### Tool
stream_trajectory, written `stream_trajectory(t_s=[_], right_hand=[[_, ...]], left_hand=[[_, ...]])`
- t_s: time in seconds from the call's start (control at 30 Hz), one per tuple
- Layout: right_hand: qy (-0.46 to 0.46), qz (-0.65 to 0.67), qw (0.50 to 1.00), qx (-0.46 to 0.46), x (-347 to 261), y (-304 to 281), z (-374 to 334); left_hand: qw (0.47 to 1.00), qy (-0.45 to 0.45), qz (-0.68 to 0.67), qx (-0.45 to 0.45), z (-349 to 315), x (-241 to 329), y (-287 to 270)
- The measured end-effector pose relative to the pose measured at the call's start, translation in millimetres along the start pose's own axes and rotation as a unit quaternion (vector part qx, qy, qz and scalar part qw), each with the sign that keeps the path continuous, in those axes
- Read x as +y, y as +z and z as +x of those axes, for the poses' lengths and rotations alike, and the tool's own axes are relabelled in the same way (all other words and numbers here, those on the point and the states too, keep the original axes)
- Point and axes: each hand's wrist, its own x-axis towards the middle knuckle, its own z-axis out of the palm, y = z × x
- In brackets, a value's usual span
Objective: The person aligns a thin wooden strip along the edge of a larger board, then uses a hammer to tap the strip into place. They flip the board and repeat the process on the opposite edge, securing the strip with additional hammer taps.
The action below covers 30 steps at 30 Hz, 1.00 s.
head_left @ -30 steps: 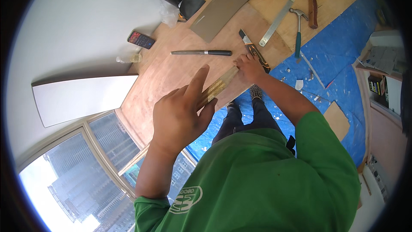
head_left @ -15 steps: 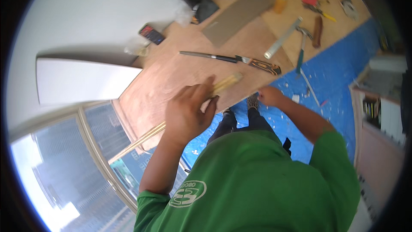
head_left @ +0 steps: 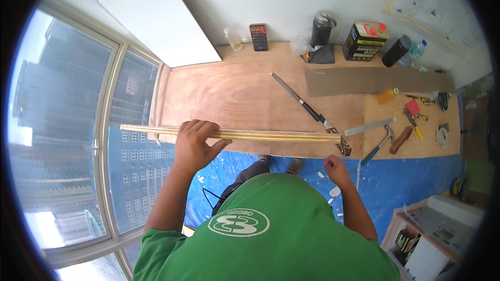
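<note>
My left hand (head_left: 195,144) is closed around a long bundle of thin wooden strips (head_left: 281,135), gripping it left of its middle. The bundle runs nearly level across the near part of the plywood-topped table (head_left: 224,93), its left end reaching past the table's side toward the window. Its right end overlaps a tool with a black and orange handle (head_left: 344,148). Beyond lies a file-like tool with a dark shaft and black grip (head_left: 310,111). My right hand (head_left: 337,169) hangs by the front edge, fingers curled; whatever is in them, if anything, is hidden.
A steel ruler (head_left: 371,126), a hammer (head_left: 379,145) and pliers (head_left: 415,125) lie to the right. A brown board (head_left: 375,81) is further back. Along the wall stand a phone (head_left: 258,37), a flask (head_left: 322,30) and a can (head_left: 363,41). Blue sheeting (head_left: 406,177) covers the floor.
The view has turned, and the strips, slanting before, now lie level across the table's near side. My left hand still holds them; my right hand stays curled by the table edge.
</note>
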Motion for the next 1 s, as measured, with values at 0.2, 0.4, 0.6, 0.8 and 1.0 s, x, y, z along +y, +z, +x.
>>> stream_trajectory(t_s=[0.2, 0.4, 0.6, 0.8, 1.0], right_hand=[[-0.020, 0.137, 0.971, 0.195, -125, -102, 52], [-0.184, 0.046, 0.981, 0.041, -322, -106, 35], [-0.373, -0.311, 0.865, -0.127, -414, 21, 20], [-0.305, -0.367, 0.871, -0.116, -423, 65, 23], [-0.325, -0.368, 0.863, -0.117, -416, 76, -2]], left_hand=[[0.985, -0.084, 0.090, 0.118, -41, -49, 0], [0.979, -0.148, 0.065, 0.128, -66, -84, 11], [0.883, -0.269, -0.175, 0.341, -110, -98, 18], [0.463, -0.505, -0.690, 0.235, -124, -114, -2], [0.416, -0.472, -0.776, 0.040, -97, -123, -35]])
